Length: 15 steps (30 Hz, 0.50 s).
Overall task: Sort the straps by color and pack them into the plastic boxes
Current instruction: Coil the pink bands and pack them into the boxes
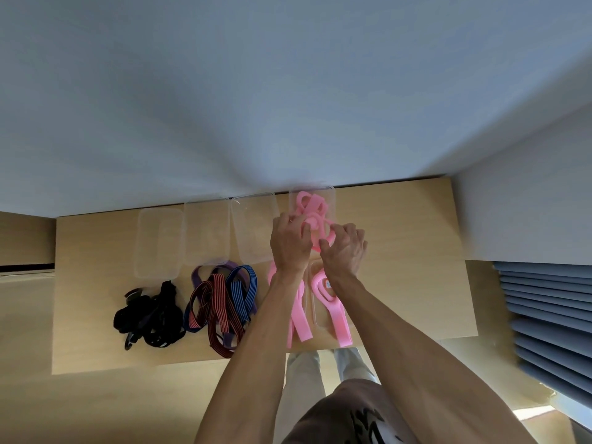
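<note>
A pale wall (288,91) fills the far half of the view, and a wooden table (416,251) stands against it. At the right, blue-grey slats (544,315) run down beside the table.

Four clear boxes stand in a row along the table's far edge. The three on the left — left box (158,243), second box (206,230), third box (253,225) — look empty. The fourth box (312,203), farthest right, holds a heap of pink straps (312,206).

Both hands are at the near end of that box. The left hand (290,243) has its fingers curled down into the pink heap, and the right hand (344,246) is curled round a pink loop just beside it — both grip the straps rather than lie flat.

Near the row lie the unsorted piles. A black tangle (150,315) sits at the left. Next to it on the right, red striped straps (211,312), blue striped straps (242,291) and a purple strap (200,274) overlap one another. Under the forearms lie more pink ones: a loose pink strap (298,318) on the table, and a pink strap with a label (333,302) on what seems a clear lid (315,315).
</note>
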Motion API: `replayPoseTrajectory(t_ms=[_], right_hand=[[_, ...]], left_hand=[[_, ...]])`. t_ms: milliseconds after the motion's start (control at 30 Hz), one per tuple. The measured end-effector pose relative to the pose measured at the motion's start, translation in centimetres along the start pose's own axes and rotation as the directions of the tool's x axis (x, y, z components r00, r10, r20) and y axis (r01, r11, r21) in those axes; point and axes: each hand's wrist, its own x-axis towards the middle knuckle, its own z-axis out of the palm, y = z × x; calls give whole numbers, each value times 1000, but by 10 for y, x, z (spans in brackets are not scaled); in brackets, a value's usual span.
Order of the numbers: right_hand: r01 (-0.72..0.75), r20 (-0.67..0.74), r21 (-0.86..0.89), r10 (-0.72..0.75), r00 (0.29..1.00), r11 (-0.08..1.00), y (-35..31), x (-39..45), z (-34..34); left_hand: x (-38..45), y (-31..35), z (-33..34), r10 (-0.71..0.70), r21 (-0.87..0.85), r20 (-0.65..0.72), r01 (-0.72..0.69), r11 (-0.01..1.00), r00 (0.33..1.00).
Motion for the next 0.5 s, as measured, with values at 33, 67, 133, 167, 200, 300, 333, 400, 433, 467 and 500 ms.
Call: replayPoseTrajectory(t_ms=[33,67,133,167,200,300,333,400,433,467,500], right_hand=[[10,-2,-15,-10,1000,1000,-1,0,0],[26,-8,-27,-26,1000,999,-2,-1,1],[66,-36,-24,-67,997,998,-4,-3,3],[80,-49,-10,-81,996,997,-4,-4,4],[91,-55,1,-91,994,996,-4,-5,5],[127,-37,-37,-129,991,991,-5,-5,6],[144,-27,-62,-146,989,988,-5,-5,7],[168,10,-104,-168,986,980,-5,-4,8],[170,35,-115,-167,985,979,-5,-3,8],[170,57,-123,-164,985,978,-5,-2,8],[170,74,-132,-162,984,976,-5,-1,8]], left_hand=[[-2,-1,-2,-6,4,-27,6,1000,1000],[-4,-1,-3,-1,2,-29,1,1000,1000],[-10,-4,-3,45,0,15,-45,999,999],[-13,-7,-3,63,6,41,-63,998,997],[-14,-8,-3,67,18,64,-68,998,996],[-14,-12,-2,53,60,81,-58,996,995],[-14,-12,-1,59,85,76,-66,994,995],[-14,-11,1,68,154,71,-78,985,995],[-15,-10,2,65,182,74,-77,980,995],[-14,-9,2,57,205,76,-71,976,995],[-13,-9,2,43,224,76,-59,973,996]])
